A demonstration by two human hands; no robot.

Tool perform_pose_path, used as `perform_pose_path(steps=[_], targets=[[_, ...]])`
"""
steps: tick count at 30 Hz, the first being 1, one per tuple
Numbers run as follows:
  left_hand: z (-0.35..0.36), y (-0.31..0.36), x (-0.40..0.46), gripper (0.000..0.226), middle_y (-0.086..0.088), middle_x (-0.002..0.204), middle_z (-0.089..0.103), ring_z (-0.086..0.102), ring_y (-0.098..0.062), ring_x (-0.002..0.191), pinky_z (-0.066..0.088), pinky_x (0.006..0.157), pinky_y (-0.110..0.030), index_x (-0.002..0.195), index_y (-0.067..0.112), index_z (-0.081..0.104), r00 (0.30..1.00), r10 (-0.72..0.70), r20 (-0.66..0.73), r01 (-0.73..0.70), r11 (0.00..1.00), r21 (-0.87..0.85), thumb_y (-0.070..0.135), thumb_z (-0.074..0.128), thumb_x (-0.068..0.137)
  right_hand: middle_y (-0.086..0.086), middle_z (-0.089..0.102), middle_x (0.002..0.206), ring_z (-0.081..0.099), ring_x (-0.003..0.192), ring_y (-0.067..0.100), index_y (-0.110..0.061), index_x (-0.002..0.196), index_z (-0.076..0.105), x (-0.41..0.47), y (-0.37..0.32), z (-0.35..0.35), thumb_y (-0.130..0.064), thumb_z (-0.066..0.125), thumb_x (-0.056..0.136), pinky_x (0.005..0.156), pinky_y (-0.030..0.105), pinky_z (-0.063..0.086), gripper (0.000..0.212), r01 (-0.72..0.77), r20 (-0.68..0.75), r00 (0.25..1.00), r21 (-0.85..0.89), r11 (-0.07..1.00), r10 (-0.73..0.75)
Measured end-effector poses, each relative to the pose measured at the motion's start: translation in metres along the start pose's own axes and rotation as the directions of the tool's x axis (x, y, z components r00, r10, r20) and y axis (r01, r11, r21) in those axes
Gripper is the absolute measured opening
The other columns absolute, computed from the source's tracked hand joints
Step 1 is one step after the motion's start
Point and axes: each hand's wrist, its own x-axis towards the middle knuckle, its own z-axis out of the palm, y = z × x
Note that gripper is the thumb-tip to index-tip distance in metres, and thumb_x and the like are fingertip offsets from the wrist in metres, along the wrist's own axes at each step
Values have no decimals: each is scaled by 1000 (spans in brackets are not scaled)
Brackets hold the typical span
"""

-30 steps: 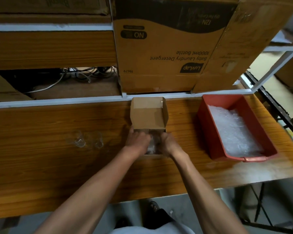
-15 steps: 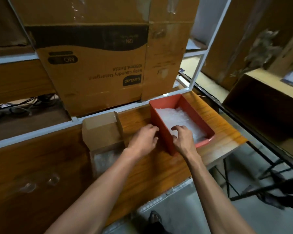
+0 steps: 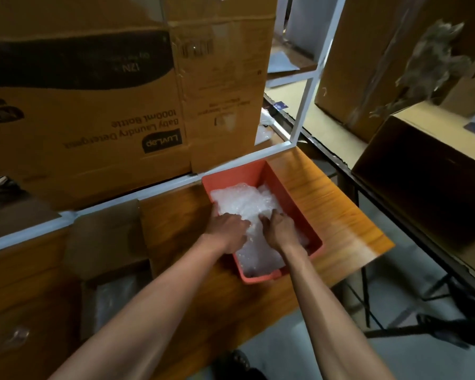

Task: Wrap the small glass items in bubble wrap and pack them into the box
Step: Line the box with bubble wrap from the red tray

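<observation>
**Both hands in the red tray of bubble wrap**

At the right end of the bench (image 3: 327, 204), a red tray (image 3: 287, 198) lies with one short end against the white rail at the back edge and the other short end reaching towards the front edge. It is filled with bubble wrap (image 3: 242, 201). Both hands are inside it, side by side. The left hand (image 3: 229, 229) is knuckles up with its fingers curled down into the wrap; the right hand (image 3: 279, 229) is likewise bent into the sheet just beside it. Whether either has actually closed on a piece cannot be told, as the fingertips are buried. Left of the tray, near the bench's middle, stands the small cardboard box (image 3: 107, 259), lid flap raised, with something pale and crinkled inside. A small glass item (image 3: 18, 335) lies blurred near the front left of the bench. Large cartons (image 3: 93, 111) are stacked behind the rail.
</observation>
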Motion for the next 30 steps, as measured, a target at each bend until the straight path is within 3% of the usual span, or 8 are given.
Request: perform_pose_path(steps=[6,9,12,14,18,23,27,30], targets=[[-8,0,9,53,7,154,56,46,-18,147,-6,127,-59,151,36,53,999,-26,-37,19,984,-176,36,59,98,31,72,99,69,102,46,5,95,69,24,3,-12,-44,55,107,83,41,48,52,-102,20,995,233,967,100],[-11,-3,11,49,4,151,60,51,-20,142,22,127,-43,145,32,61,992,-54,-115,15,949,-314,28,61,97,11,63,76,65,78,30,-6,66,61,31,5,-19,-28,72,94,69,39,48,37,-186,128,981,417,890,145],[-7,-6,17,40,-2,145,61,55,-23,134,41,113,-27,136,23,67,939,-228,-256,15,774,-633,12,59,98,10,70,90,69,87,26,-1,92,74,29,1,-26,-16,76,89,68,39,62,15,-292,249,956,735,612,157],[-4,-7,23,34,-3,138,62,57,-24,129,45,115,-37,131,21,68,863,-384,-330,0,652,-758,10,60,99,12,70,100,71,94,27,-6,94,71,24,-2,-37,-9,69,95,81,43,62,4,-278,270,959,825,493,89],[-14,1,26,28,-4,134,63,61,-21,118,54,99,-38,128,24,62,778,-595,-202,27,353,-935,39,61,104,6,75,108,77,105,28,-17,89,66,8,-2,-60,-6,59,105,85,40,59,20,-238,281,958,886,399,-50],[-18,-1,38,108,-1,165,37,57,-25,130,52,107,-50,156,26,38,849,-492,194,90,-227,-970,96,48,75,3,78,105,72,102,24,-11,105,73,-8,6,-63,-6,63,103,85,42,61,12,-178,245,963,889,422,-111],[-16,-1,37,99,1,152,51,58,-19,122,52,78,-31,153,24,37,895,-389,218,122,-256,-959,58,84,73,19,74,122,65,87,21,-2,108,72,-20,13,-63,0,65,96,79,39,52,14,-161,256,952,884,440,-166],[-9,0,40,98,-2,148,57,64,-22,120,61,74,-33,148,26,42,897,-352,267,170,-284,-944,51,92,68,28,70,124,67,109,40,16,120,60,-24,16,-60,1,68,90,100,53,50,34,-170,239,956,924,344,-168]])
